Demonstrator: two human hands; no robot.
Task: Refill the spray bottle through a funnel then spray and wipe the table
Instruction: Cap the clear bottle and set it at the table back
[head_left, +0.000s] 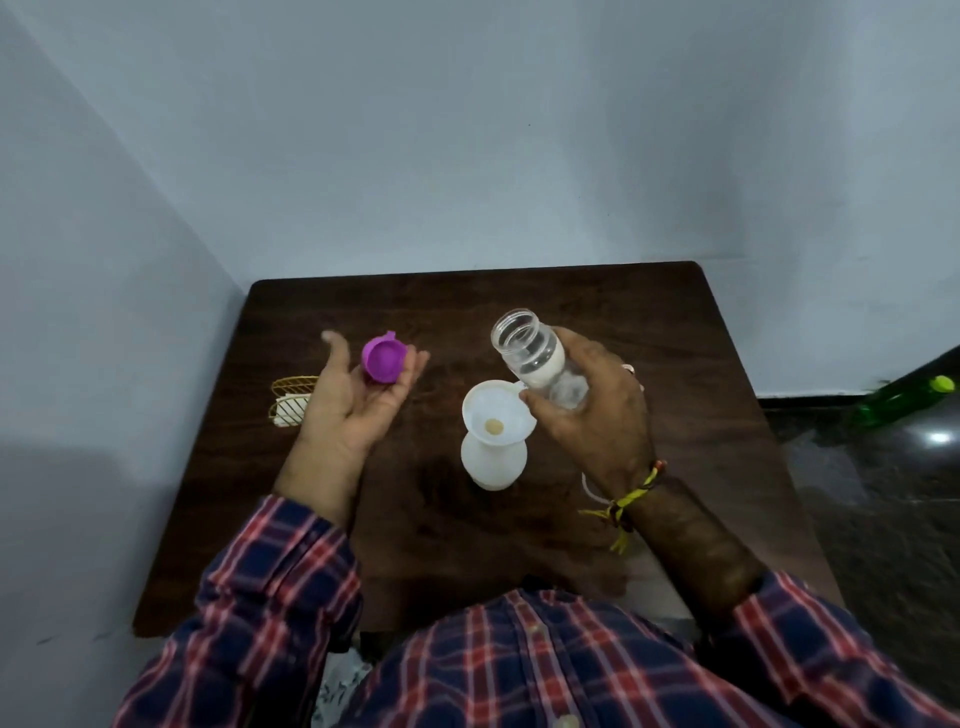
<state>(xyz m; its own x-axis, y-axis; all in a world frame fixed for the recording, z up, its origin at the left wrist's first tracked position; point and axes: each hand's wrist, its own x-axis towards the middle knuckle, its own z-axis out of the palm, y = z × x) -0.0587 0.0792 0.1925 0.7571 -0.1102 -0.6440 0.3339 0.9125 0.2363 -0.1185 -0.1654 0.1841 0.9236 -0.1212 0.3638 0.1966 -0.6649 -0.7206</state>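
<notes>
A white spray bottle (493, 462) without its head stands on the dark wooden table (675, 332), with a white funnel (498, 413) seated in its neck. My right hand (597, 410) grips a clear uncapped bottle (530, 351) holding a little water, tilted with its mouth pointing up and left, just above and right of the funnel. My left hand (358, 395) is palm up to the left of the funnel, with a purple cap (383, 358) resting on its fingers.
A gold wire holder with something white in it (290, 400) sits at the table's left edge, against the wall. A green bottle (904, 400) lies on the dark floor at right. A white cord shows under my right wrist.
</notes>
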